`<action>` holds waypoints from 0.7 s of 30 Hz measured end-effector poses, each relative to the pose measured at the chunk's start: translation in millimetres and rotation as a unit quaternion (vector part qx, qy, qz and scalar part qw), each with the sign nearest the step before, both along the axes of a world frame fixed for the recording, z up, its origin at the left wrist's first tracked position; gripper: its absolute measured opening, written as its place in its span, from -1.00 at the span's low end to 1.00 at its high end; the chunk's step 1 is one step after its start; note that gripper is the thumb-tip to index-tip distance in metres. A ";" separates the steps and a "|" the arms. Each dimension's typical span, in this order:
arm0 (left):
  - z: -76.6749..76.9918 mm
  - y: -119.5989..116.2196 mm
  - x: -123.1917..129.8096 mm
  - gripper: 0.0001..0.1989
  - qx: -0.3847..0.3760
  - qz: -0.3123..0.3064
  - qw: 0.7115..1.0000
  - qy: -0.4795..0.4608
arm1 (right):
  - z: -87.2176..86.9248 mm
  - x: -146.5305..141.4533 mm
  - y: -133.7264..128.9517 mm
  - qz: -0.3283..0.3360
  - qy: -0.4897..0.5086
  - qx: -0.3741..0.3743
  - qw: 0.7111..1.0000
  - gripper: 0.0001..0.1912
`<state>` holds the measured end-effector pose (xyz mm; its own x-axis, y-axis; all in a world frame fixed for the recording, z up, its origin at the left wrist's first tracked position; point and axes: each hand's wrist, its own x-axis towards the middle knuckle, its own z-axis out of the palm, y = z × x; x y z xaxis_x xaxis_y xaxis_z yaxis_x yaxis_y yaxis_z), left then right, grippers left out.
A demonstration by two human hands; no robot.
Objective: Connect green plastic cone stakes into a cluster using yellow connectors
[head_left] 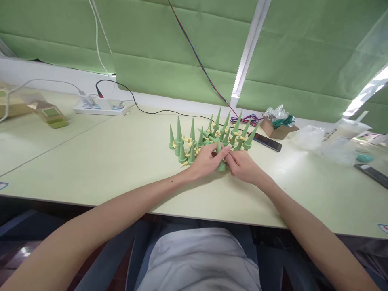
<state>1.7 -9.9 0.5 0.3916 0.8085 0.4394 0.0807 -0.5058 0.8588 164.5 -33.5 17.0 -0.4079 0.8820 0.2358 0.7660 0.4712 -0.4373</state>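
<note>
Several green cones [192,133] with round bases stand upright in a cluster on the table, with small yellow pieces [185,138] among them. At the cluster's near edge, my left hand [208,161] is closed with its thumb and fingers around one green cone [221,166], whose base shows below the fingers. My right hand [243,165] is closed right beside it, fingertips meeting the left thumb. What the right fingers pinch, if anything, is hidden. Behind my hands, a few green parts [209,137] lie tilted among the upright cones.
A phone [266,142] lies right of the cones, near a small cardboard box [279,128] with plastic and green material. Further right are a drink cup [342,131] in plastic and a dark device [372,174]. A power strip [101,109] sits back left, its black cable running behind the cones.
</note>
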 end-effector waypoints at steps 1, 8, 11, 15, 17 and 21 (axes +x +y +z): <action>0.1 0.1 0.0 -0.43 0.005 0.004 1.000 0.003 | -0.4 0.0 0.4 0.002 0.001 0.002 1.000 -0.52; -1.0 1.8 0.0 -0.43 0.050 0.031 0.998 0.023 | -2.4 1.2 1.9 0.006 0.014 0.027 1.000 -0.52; -2.3 2.8 -0.1 -0.44 0.070 0.035 0.997 0.024 | -2.4 1.3 1.5 0.009 0.022 0.034 0.999 -0.52; -2.5 2.6 -0.2 -0.46 0.087 0.038 0.995 0.026 | -3.1 1.0 2.0 0.011 0.027 0.047 0.998 -0.55; -2.3 2.2 0.0 -0.45 0.089 0.043 0.995 0.027 | -3.8 0.9 2.6 0.011 0.028 0.060 0.998 -0.57; -2.8 2.1 0.8 -0.43 0.080 0.058 0.995 0.032 | -5.0 1.2 3.5 0.007 0.029 0.072 0.997 -0.58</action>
<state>2.5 -7.9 -2.3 0.3309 0.7709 0.5442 0.1977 -0.6205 0.7589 165.7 -30.0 12.1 -0.4022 0.8313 0.3836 0.7342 0.5432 -0.4074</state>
